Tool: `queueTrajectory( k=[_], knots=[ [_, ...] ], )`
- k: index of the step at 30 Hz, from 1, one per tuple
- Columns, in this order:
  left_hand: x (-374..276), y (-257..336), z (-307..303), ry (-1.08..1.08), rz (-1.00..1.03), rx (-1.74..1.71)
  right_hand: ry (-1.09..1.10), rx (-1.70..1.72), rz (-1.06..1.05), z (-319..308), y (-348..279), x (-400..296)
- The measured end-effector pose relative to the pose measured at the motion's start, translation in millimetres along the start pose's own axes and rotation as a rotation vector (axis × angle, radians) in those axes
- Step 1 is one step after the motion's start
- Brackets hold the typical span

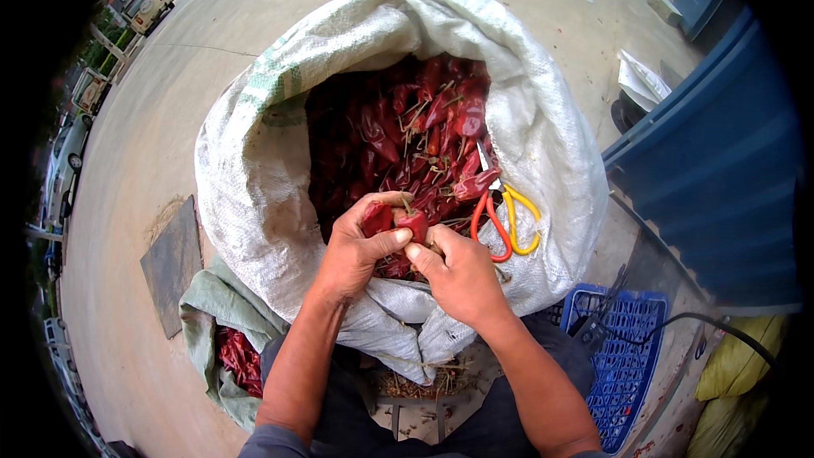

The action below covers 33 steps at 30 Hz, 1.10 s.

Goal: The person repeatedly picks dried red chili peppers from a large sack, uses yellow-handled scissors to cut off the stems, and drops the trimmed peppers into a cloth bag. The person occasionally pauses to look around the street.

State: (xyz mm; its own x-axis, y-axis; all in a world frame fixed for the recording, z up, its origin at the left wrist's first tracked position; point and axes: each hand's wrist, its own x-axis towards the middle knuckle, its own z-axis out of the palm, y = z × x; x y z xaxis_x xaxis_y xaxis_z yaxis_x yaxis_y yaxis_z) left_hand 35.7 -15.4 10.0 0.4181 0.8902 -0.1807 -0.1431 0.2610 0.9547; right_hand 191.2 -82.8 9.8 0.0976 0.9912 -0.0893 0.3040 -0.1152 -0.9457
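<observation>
A large white woven sack with its rim rolled outward stands before me, holding many dried red chili peppers. Over its near edge, my left hand holds a dried red pepper between thumb and fingers, its stem pointing up. Another red pepper lies against the fingers of that hand. My right hand pinches at the lower side of the stemmed pepper, thumb tips nearly meeting. Scissors with one red and one yellow handle rest on the peppers and the sack's right inner side, a pepper partly covering their blades.
A green sack with red peppers sits at lower left, near a dark flat board. At right are a blue plastic crate, a black cable, a blue corrugated panel and yellow sacks. Stem scraps lie below.
</observation>
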Motion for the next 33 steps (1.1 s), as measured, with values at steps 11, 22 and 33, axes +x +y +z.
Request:
queueTrajectory(
  k=[11,22,33],
  knots=[
    [-1,-2,-3,-0.015,0.044,0.378,0.017,-0.169,-0.059,-12,-2,1],
    [-5,-6,5,-0.099,0.075,0.479,0.175,-0.282,-0.403,-4,7,2],
    [-13,-5,4,-0.134,-0.121,0.255,0.193,1.136,-0.01,-50,1,12]
  ],
)
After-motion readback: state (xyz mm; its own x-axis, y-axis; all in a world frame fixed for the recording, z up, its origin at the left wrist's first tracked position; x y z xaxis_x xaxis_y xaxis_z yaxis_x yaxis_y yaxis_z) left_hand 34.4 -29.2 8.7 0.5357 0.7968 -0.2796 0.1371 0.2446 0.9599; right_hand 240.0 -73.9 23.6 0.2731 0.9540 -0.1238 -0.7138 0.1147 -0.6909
